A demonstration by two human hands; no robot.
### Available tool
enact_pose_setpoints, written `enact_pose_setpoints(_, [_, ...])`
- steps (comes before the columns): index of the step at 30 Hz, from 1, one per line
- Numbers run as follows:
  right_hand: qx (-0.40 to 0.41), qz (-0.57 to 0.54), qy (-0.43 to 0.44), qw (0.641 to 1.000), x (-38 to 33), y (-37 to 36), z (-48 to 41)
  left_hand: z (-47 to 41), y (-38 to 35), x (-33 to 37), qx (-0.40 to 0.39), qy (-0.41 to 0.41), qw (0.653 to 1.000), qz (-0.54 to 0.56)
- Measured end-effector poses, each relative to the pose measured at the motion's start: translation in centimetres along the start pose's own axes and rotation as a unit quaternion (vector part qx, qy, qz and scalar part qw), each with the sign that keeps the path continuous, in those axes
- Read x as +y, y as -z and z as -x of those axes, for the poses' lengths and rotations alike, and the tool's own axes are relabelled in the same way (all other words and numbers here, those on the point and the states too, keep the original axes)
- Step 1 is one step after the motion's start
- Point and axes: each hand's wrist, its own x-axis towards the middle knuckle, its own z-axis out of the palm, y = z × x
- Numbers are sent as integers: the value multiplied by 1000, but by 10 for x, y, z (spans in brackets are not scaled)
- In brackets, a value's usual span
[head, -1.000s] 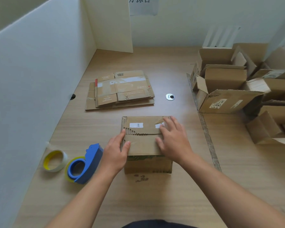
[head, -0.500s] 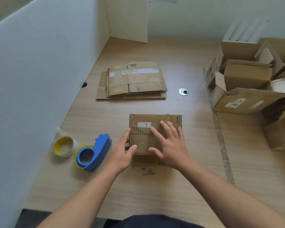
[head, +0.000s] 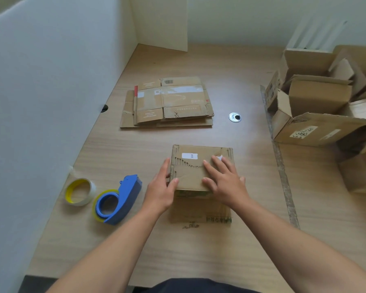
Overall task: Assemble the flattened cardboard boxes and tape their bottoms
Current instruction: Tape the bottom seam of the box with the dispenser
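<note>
At the lower centre of the frame the small cardboard box (head: 190, 176) stands on the wooden table (head: 199, 254), with its closed flaps turned up to the camera. The right hand (head: 224, 182) lies flat on these flaps, fingers straight and a little spread. The left hand (head: 161, 187) rests against the left side of the box with straight fingers, its thumb on the top edge. Neither hand grips anything. I judge that they press the flaps down and steady the box so that the seam stays shut for taping.

The longer side of the box seems to run left to right in the frame, and the torn seam between the flaps runs the same way.

At lower left, near the left hand, lie the blue tape dispenser (head: 123, 199) and a loose tape roll (head: 79, 191). Further up, left of centre, is the stack of flattened boxes (head: 169, 102). At the right edge stand the assembled boxes (head: 317, 127).
</note>
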Motion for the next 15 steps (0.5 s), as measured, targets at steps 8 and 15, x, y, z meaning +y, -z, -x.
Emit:
enact_pose_setpoints(8, [-16, 79, 20, 997, -26, -9, 9, 3, 7, -18, -52, -18, 995, -89])
enact_pose_setpoints(15, [17, 45, 37, 998, -33, -30, 15, 6, 43, -38, 16, -60, 974, -218])
